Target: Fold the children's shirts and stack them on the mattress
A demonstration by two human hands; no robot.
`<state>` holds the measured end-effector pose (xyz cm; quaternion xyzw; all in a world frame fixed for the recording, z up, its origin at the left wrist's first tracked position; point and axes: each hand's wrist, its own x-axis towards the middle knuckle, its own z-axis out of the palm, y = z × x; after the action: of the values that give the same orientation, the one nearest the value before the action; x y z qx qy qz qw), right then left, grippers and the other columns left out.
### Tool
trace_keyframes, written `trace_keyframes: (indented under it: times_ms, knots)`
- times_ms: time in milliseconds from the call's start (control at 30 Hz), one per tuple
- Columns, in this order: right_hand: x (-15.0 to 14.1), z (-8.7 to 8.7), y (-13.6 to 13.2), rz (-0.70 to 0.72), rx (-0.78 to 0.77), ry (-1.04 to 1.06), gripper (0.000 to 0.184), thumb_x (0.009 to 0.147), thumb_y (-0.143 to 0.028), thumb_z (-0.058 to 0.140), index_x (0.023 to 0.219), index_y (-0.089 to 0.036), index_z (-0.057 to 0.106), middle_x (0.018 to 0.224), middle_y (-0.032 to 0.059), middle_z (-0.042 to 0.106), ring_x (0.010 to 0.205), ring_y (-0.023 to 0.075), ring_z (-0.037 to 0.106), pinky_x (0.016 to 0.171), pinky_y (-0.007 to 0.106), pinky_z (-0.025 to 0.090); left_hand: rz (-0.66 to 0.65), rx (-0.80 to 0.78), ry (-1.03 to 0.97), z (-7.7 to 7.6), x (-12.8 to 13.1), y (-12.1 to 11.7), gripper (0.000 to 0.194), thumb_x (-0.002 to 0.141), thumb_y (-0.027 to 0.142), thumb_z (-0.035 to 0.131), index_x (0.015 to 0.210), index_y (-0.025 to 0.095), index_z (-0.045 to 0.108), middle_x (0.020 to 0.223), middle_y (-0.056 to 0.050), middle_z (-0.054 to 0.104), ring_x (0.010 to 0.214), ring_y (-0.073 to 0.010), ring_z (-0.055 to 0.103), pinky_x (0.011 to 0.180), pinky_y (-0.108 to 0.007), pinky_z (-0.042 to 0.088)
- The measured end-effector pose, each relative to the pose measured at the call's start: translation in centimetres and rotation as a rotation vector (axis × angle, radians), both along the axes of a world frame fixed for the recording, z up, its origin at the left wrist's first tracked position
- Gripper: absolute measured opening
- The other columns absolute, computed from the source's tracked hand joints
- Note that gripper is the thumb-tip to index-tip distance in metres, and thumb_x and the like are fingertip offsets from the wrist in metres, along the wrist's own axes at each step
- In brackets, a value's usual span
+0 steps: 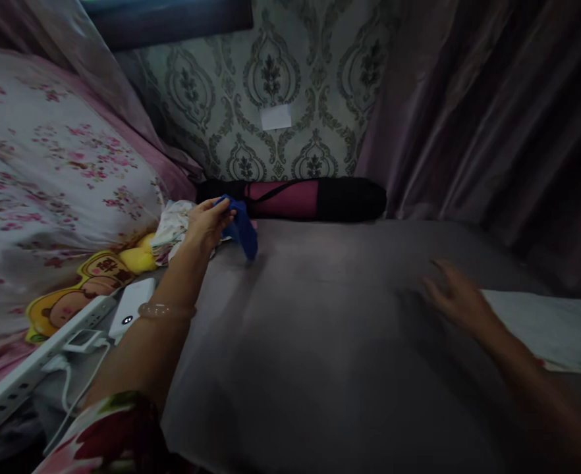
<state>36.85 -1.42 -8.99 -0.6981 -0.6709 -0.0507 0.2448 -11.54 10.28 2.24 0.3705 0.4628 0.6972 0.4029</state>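
My left hand [210, 222] reaches to the back left of the grey surface, thumb and fingers pinching a small blue cloth [242, 230]. The cloth hangs down to the right of my fingers, and its exact kind is unclear. Just behind my left wrist lies a heap of light patterned cloth [172, 227]. My right hand [456, 296] hovers over the right part of the grey surface, slightly blurred, fingers apart and nothing in them. Close by it, partly behind my forearm, lies a flat folded white cloth [550, 329].
A black and maroon long bag [290, 199] lies along the patterned wall. On the left are a white power strip [11, 388] with plugs and cables, a white power bank [131, 306], and a yellow cartoon cushion [63, 303]. Curtains [448, 118] hang at the right.
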Motion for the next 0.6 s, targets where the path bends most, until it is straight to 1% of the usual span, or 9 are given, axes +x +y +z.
trace_keyframes:
  times_ms: [33, 133, 200, 267, 300, 367, 467, 533, 600]
  knots:
    - [-2.2, 1.1, 0.1, 0.084, 0.047, 0.087, 0.056, 0.086, -0.045, 0.036, 0.136, -0.02, 0.041, 0.137, 0.0156, 0.052, 0.129, 0.027, 0.048, 0.109, 0.042, 0.038, -0.044, 0.034, 0.006, 0.7, 1.7, -0.7, 0.014, 0.076, 0.013, 0.07, 0.087, 0.012, 0.062, 0.072, 0.0, 0.064, 0.059, -0.0076, 0.063, 0.059, -0.017, 0.054]
    - [-9.0, 3.7, -0.1, 0.177, 0.106, 0.305, 0.045, 0.085, -0.042, 0.042, 0.125, -0.022, 0.05, 0.122, 0.0128, 0.062, 0.111, 0.0255, 0.06, 0.1, 0.041, 0.046, -0.181, 0.092, 0.006, 2.0, 6.7, -3.3, 0.016, 0.076, 0.014, 0.071, 0.09, 0.011, 0.063, 0.074, 0.001, 0.065, 0.065, -0.0086, 0.066, 0.065, -0.019, 0.056]
    - [-12.9, 4.8, -0.5, 0.25, 0.126, 0.393, 0.044, 0.086, -0.043, 0.046, 0.127, -0.025, 0.047, 0.117, 0.011, 0.062, 0.106, 0.0239, 0.061, 0.094, 0.041, 0.05, -0.264, 0.121, -0.001, 2.2, 9.6, -5.0, 0.016, 0.076, 0.014, 0.071, 0.09, 0.011, 0.065, 0.074, 0.001, 0.066, 0.065, -0.0084, 0.067, 0.067, -0.02, 0.057]
    - [-15.8, 5.1, -0.8, 0.335, 0.187, 0.392, 0.053, 0.082, -0.045, 0.058, 0.129, -0.025, 0.045, 0.121, 0.011, 0.058, 0.11, 0.0266, 0.057, 0.094, 0.045, 0.049, -0.338, 0.132, -0.023, 2.0, 11.7, -6.6, 0.021, 0.072, 0.016, 0.075, 0.09, 0.011, 0.066, 0.075, 0.001, 0.067, 0.065, -0.0084, 0.067, 0.068, -0.02, 0.057]
    - [-16.7, 5.1, -0.8, 0.351, 0.246, 0.378, 0.057, 0.079, -0.044, 0.062, 0.13, -0.024, 0.044, 0.121, 0.0116, 0.056, 0.111, 0.0282, 0.055, 0.095, 0.047, 0.047, -0.371, 0.13, -0.034, 1.8, 12.4, -7.2, 0.023, 0.07, 0.016, 0.077, 0.09, 0.011, 0.066, 0.076, 0.001, 0.067, 0.065, -0.0084, 0.067, 0.067, -0.019, 0.057]
    - [-17.5, 4.9, -0.4, 0.341, 0.347, 0.365, 0.058, 0.078, -0.039, 0.065, 0.13, -0.023, 0.044, 0.12, 0.0126, 0.052, 0.113, 0.0294, 0.052, 0.096, 0.05, 0.045, -0.42, 0.116, -0.044, 1.3, 13.1, -8.3, 0.027, 0.067, 0.018, 0.08, 0.09, 0.012, 0.067, 0.075, 0.0, 0.068, 0.064, -0.0085, 0.067, 0.065, -0.019, 0.057]
    - [-17.3, 4.4, 0.6, 0.255, 0.435, 0.377, 0.054, 0.08, -0.032, 0.063, 0.129, -0.022, 0.045, 0.12, 0.0135, 0.049, 0.114, 0.0294, 0.049, 0.098, 0.051, 0.042, -0.45, 0.092, -0.011, 0.9, 12.8, -9.3, 0.029, 0.065, 0.019, 0.08, 0.091, 0.012, 0.068, 0.074, 0.0, 0.068, 0.063, -0.0092, 0.067, 0.063, -0.019, 0.056]
    - [-17.1, 4.0, 1.2, 0.271, 0.394, 0.361, 0.054, 0.078, -0.03, 0.065, 0.128, -0.023, 0.047, 0.123, 0.0131, 0.048, 0.117, 0.0301, 0.048, 0.099, 0.051, 0.041, -0.445, 0.096, 0.02, 0.9, 12.2, -9.6, 0.031, 0.065, 0.018, 0.079, 0.093, 0.012, 0.068, 0.075, -0.001, 0.069, 0.064, -0.0101, 0.067, 0.065, -0.021, 0.056]
    - [-17.4, 3.5, 1.7, 0.37, 0.274, 0.353, 0.058, 0.075, -0.029, 0.068, 0.129, -0.025, 0.048, 0.125, 0.0117, 0.05, 0.117, 0.0296, 0.049, 0.099, 0.05, 0.041, -0.431, 0.114, 0.048, 0.8, 11.6, -9.9, 0.033, 0.063, 0.015, 0.076, 0.095, 0.012, 0.068, 0.077, -0.002, 0.069, 0.067, -0.0112, 0.067, 0.069, -0.023, 0.057]
